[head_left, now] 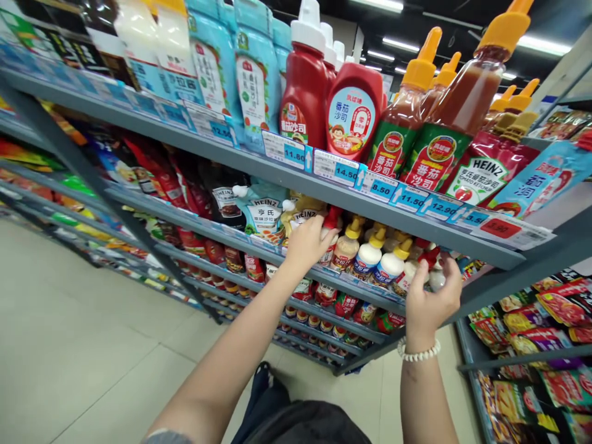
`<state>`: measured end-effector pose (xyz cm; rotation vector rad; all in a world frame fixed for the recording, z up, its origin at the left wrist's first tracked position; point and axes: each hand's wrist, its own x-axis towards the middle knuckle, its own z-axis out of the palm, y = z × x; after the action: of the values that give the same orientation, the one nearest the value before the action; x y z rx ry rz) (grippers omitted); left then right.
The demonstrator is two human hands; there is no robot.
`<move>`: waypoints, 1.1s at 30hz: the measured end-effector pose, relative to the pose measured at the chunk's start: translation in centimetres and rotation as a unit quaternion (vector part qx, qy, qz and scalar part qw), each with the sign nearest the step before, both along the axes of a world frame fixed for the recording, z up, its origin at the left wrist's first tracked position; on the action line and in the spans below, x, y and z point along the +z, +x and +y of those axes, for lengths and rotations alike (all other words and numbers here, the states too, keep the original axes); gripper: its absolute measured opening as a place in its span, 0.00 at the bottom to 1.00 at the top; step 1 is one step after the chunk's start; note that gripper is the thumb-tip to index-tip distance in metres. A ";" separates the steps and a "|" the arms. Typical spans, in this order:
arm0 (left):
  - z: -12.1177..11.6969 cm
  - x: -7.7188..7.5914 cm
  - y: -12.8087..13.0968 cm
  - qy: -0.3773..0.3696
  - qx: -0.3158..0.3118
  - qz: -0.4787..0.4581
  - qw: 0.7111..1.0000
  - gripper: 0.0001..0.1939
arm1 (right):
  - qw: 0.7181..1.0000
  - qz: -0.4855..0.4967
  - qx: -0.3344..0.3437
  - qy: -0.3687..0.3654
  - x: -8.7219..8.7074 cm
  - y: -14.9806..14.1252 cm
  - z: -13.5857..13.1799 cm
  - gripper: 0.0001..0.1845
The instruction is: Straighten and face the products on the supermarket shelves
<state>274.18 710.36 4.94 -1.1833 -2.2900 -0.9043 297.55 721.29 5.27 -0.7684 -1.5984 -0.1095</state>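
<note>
My left hand (309,243) reaches into the second shelf, its fingers closed at the top of a red-capped squeeze bottle (329,251). Over at the right end of that row, my right hand (432,302) curves its thumb and fingers around a pale squeeze bottle (437,282) with a red cap; the fingers partly hide it. Between my hands stand a tan-filled bottle with a yellow cap (345,250) and white salad dressing bottles (369,258), upright. Left of my left hand are a light blue Heinz pouch (263,213) and a yellow Heinz pouch (303,213).
Above my hands runs the top shelf's edge (296,169) with price tags. It carries red ketchup bottles (303,92), orange-capped bottles (437,132) and light blue bottles (252,80). Lower shelves hold jars and packets. Another rack (481,388) of packets stands at right.
</note>
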 end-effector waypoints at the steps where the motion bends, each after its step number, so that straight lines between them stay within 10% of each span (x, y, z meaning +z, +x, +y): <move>1: 0.0 0.0 -0.1 -0.005 -0.002 -0.007 1.000 0.18 | 1.000 -0.016 -0.001 -0.024 -0.1 -0.2 0.6 0.24; 13: -1.0 0.5 -1.3 0.015 -0.121 -0.053 0.991 0.13 | 0.980 -0.166 0.001 -0.108 0.6 1.0 3.0 0.27; 25: -0.8 -2.1 -0.6 0.095 -0.112 -0.029 0.989 0.14 | 0.993 -0.074 -0.012 -0.093 -1.1 0.6 2.7 0.28; 33: -5.3 -3.3 -3.8 0.335 -0.108 0.075 0.933 0.14 | 0.988 0.137 0.045 -0.055 0.1 -3.3 -5.3 0.17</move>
<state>270.39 705.03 1.65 -1.1354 -1.5385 -1.4641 294.25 716.02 5.38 -0.7605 -1.3828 0.1447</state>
